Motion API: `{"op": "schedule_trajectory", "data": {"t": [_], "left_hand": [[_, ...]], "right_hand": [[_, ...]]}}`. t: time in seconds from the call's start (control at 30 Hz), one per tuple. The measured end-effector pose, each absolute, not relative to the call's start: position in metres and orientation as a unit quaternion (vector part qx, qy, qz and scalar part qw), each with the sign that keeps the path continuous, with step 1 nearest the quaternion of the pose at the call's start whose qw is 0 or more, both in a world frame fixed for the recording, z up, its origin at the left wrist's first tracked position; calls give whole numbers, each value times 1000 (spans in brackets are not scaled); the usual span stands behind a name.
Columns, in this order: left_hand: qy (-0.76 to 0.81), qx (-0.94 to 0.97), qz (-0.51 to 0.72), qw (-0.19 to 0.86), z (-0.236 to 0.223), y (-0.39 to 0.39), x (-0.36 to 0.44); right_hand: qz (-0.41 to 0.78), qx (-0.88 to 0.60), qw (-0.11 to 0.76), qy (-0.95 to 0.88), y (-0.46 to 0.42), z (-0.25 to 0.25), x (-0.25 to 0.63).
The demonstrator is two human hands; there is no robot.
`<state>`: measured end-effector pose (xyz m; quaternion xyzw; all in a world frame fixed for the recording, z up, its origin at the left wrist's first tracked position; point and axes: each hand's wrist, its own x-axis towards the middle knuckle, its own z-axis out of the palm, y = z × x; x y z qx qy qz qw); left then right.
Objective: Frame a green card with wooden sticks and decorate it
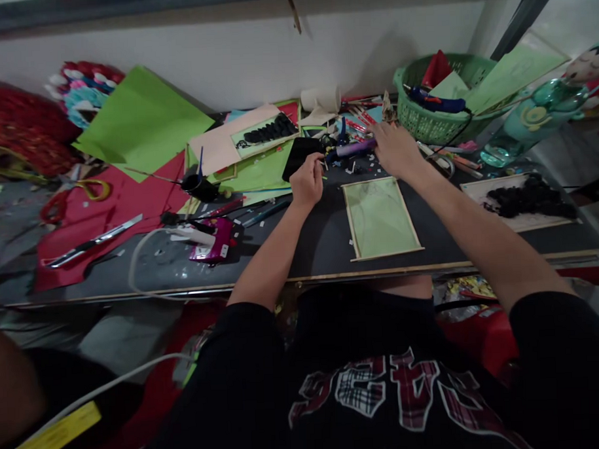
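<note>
My left hand (308, 181) is curled closed beside a black phone-like slab (301, 152); whatever its fingers pinch is too small to make out. Farther right, my right hand (392, 149) reaches into the clutter, its fingers stretched out over small red-and-white pieces (357, 125) and close to a purple tube (354, 148). Between my forearms a pale green sheet (380, 218), edged with thin wooden sticks and bearing faint pencil lines, lies flat on the dark table (324, 250). Behind my left hand, a similar framed panel (262, 135) carries black, ruffled material.
On the left lie red paper (116, 198), yellow-handled scissors (96, 189), a utility knife (94, 241) and a purple packet (211, 240). A green basket (408, 116) holds a blue glue gun (435, 100). At right stand a bottle (517, 122) and another black-decorated panel (524, 200).
</note>
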<state>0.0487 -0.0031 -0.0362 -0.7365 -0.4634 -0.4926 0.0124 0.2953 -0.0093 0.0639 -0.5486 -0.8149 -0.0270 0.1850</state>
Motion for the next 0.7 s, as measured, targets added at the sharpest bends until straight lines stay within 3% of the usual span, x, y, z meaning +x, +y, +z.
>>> {"op": "schedule_trajectory", "data": {"t": [0.13, 0.4, 0.7], "left_hand": [[-410, -753, -513, 38, -28, -11, 50], [-395, -826, -398, 62, -29, -13, 57], [-383, -889, -252, -13, -36, -9, 61]], "right_hand": [[-33, -562, 178, -807, 3, 32, 311], [-73, -567, 222, -790, 9, 46, 348], [-23, -586, 71, -807, 5, 41, 369]]}}
